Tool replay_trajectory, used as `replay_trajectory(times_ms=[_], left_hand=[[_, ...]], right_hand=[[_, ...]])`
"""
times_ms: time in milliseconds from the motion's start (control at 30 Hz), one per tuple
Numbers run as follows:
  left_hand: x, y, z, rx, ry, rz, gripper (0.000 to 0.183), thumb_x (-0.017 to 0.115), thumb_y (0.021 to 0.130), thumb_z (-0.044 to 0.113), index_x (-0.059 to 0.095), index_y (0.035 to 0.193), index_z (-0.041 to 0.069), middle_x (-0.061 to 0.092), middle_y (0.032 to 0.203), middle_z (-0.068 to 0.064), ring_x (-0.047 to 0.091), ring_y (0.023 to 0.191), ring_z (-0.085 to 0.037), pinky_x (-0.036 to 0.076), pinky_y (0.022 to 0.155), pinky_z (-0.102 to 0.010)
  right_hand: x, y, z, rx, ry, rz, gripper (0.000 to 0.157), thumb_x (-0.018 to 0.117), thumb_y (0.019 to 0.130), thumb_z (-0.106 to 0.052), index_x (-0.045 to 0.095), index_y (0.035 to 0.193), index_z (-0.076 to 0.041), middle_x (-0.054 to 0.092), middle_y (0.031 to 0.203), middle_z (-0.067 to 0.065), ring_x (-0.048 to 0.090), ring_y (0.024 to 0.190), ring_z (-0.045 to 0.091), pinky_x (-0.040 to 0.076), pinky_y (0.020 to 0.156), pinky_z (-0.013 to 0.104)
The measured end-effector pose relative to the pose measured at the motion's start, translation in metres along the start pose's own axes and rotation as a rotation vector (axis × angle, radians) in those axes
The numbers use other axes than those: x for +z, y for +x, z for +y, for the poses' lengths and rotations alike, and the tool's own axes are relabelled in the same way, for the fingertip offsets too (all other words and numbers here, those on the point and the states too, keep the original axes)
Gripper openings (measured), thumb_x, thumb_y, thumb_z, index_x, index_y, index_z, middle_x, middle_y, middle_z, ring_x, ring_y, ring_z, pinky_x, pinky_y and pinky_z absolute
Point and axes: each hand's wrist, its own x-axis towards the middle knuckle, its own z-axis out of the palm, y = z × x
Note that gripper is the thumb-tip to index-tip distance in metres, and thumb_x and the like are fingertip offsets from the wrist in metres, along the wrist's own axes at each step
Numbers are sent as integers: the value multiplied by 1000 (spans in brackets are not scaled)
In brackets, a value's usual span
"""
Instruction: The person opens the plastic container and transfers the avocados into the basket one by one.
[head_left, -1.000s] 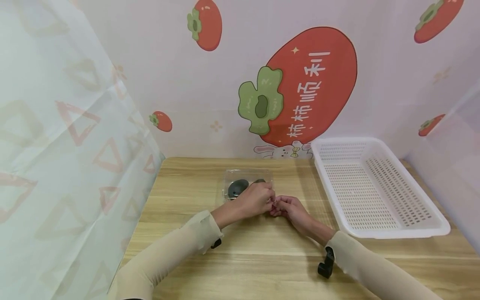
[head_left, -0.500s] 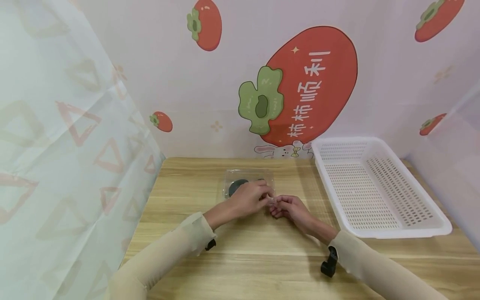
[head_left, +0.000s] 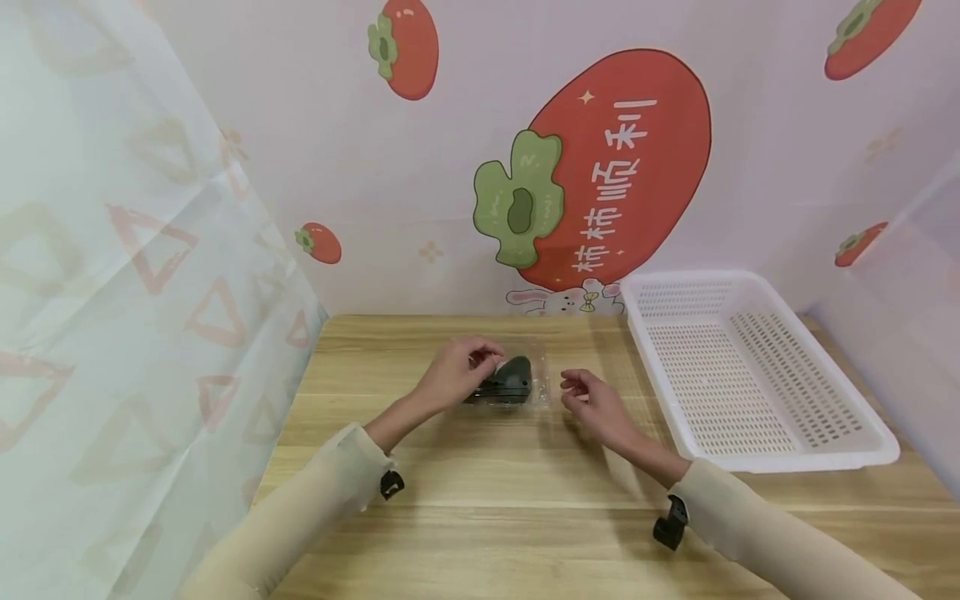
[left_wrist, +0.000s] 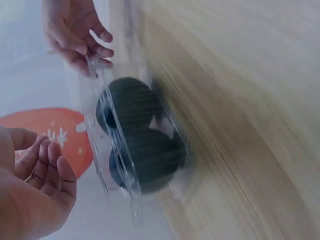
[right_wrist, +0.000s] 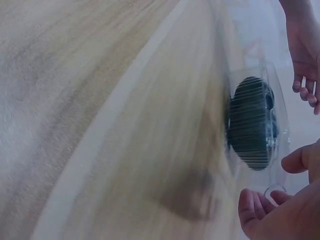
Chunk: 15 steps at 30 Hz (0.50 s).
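Observation:
A clear plastic clamshell box sits on the wooden table with two dark green avocados inside. Both fruits show through its ribbed wall in the left wrist view; in the head view one lies mostly behind the left hand. My left hand is over the box's left part, fingers loosely curled and holding nothing. Beside the box's right end is my right hand, its fingers loosely bent and thumb apart from them. Its fingertips are near the box's corner tab in the right wrist view.
A white perforated plastic basket stands on the right side of the table. Behind the table hangs a backdrop printed with persimmons, and more printed sheeting borders the left side.
My left hand has left the box's right front corner, where both hands' fingers met, and moved left over the box. My right hand has drawn slightly right and away, its fingers loosened.

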Motion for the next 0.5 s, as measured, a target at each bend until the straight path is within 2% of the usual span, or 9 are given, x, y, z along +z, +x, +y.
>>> replay_trajectory(times_ms=[167,400,500], left_hand=[[-19,-7,-12,-100,-73,61,20,63,107,15,74,121,6,75,109,-15,69,94,-21,58,83,-34],[-39,-19,-33,-297,-218,135,22,61,107,13,72,122,2,71,105,-19,68,95,-41,56,72,-28],[-42,-22,-42,-353,-269,143,21,60,107,12,70,120,-2,70,105,-21,67,90,-35,58,74,-31]], right_hand=[[-5,-3,-11,-106,-118,3,46,63,101,0,53,143,12,59,139,30,61,122,42,57,98,54],[-6,-5,-34,-275,-356,-3,52,71,98,-8,54,144,8,60,139,25,58,128,39,54,102,56],[-7,-4,-43,-354,-423,2,52,73,97,-9,56,143,7,60,139,25,56,132,40,52,106,56]])
